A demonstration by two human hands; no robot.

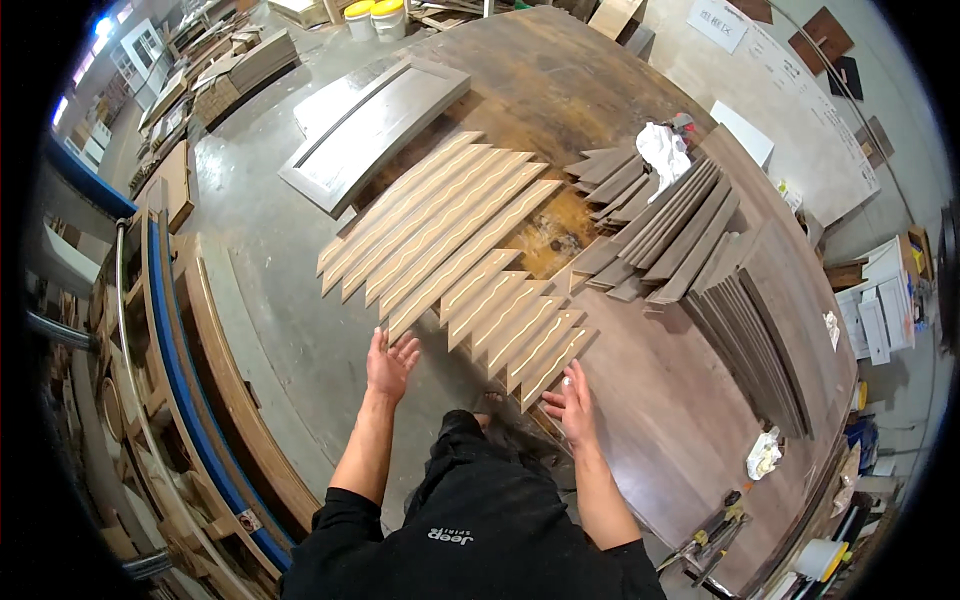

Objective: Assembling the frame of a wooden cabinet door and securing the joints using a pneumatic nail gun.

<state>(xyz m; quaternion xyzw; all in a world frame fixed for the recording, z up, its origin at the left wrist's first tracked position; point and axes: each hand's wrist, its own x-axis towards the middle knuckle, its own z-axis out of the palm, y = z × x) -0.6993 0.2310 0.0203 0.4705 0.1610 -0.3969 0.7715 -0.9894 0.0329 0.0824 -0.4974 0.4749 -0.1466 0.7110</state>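
At the bottom centre of the frame the person's black sleeves rose toward a wide dark-brown wooden worktable (690, 400). The left hand (390, 362) was spread flat with its fingers apart, holding nothing, its fingertips just below the near end of a long strip. The right hand (572, 400) was also open and empty, its fingers touching the near end of the lowest short strip.

Just above both hands, through the middle of the frame, lay a fanned row of pale tan wooden strips with wavy light grooves (470, 265), side by side: long ones to the upper left, shorter ones stepping down to the right. These looked already set out in order.

Further right, a heap of plain dark-grey flat wooden strips (665, 225) lay overlapping and unsorted, probably work left to do, with a crumpled white cloth (664, 150) at its top. In the upper left rested a grey framed cabinet door panel (375, 125).
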